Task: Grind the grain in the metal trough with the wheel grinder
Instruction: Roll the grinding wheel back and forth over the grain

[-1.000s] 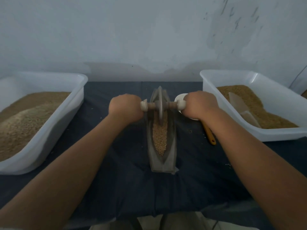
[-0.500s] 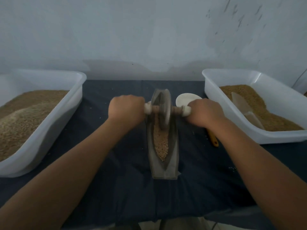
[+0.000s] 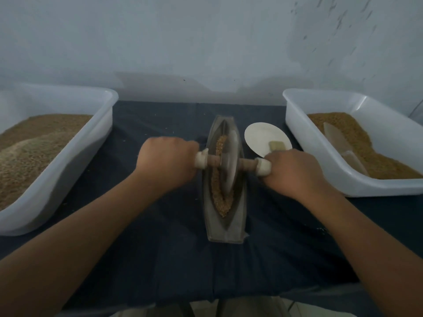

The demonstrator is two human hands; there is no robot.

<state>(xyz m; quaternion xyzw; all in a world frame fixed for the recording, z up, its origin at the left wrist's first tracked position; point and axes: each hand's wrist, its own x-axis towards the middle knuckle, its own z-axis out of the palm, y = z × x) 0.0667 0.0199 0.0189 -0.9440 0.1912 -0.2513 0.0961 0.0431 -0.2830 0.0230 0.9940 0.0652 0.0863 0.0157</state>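
Note:
A boat-shaped metal trough [image 3: 225, 227] lies lengthwise in the middle of the dark cloth, with brown grain [image 3: 223, 205] along its groove. The wheel grinder [image 3: 229, 165] stands on edge in the trough near its middle, on a wooden axle with pale handle ends. My left hand [image 3: 168, 162] grips the left handle. The right handle is gripped by my right hand [image 3: 291, 172]. Both fists hide most of the handles.
A white tub [image 3: 68, 154] of grain stands at the left, another white tub [image 3: 320, 143] with grain and a clear scoop [image 3: 343, 148] at the right. A white spoon-like scoop [image 3: 263, 138] lies just right of the trough. A wall closes the back.
Both hands have pulled the wheel toward me, from the trough's far end to about its middle. Grain now shows behind the wheel, and more of the white scoop is uncovered.

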